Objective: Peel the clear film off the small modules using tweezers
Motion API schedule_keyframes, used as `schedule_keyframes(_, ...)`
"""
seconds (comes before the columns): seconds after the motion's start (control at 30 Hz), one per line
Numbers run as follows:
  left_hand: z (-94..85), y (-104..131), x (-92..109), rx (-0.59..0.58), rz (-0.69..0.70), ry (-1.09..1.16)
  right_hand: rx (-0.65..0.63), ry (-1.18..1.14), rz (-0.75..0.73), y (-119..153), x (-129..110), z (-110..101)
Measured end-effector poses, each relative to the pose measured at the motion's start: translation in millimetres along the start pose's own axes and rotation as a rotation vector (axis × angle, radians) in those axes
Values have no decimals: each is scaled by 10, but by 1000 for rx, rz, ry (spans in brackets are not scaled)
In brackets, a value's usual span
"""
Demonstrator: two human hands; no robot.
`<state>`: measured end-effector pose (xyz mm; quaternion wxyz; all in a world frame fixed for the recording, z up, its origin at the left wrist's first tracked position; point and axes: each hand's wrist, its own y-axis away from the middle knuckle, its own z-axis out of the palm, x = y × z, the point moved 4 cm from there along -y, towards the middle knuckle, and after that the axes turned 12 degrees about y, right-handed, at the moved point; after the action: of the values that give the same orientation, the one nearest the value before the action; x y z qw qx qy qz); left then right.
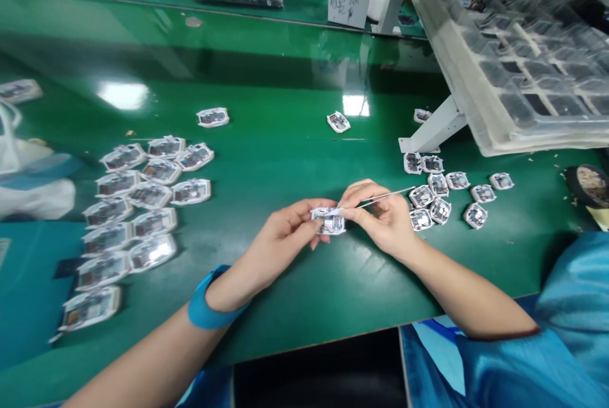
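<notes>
A small white-rimmed electronic unit (333, 224) is held above the green table (285, 306) by my left hand (290, 227), its thumb on the face and fingers around the left and lower edges. My right hand (380, 214) pinches thin metal tweezers (392, 193), which slant up to the right between its fingers. The fingertips of that hand meet the unit's upper right edge, beside a small whitish piece too small to make out. A blue band is around my left wrist.
Similar units lie in rows at the left (150, 195) and in a group at the right (438, 186). One lone unit (339, 122) lies ahead. A raised rack of clear compartments (490, 122) overhangs the right side. A round black dish (587, 186) stands far right.
</notes>
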<state>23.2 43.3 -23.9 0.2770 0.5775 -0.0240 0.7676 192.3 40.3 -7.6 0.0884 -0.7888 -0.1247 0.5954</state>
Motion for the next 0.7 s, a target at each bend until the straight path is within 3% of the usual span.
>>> schedule_keyframes(0.4, -14, -19, -53, 43, -38, 77, 4, -22, 67, 24, 43, 24)
schedule_keyframes(0.7, 39, -3, 26, 119, -59, 306, 153, -49, 251, 80, 104, 4)
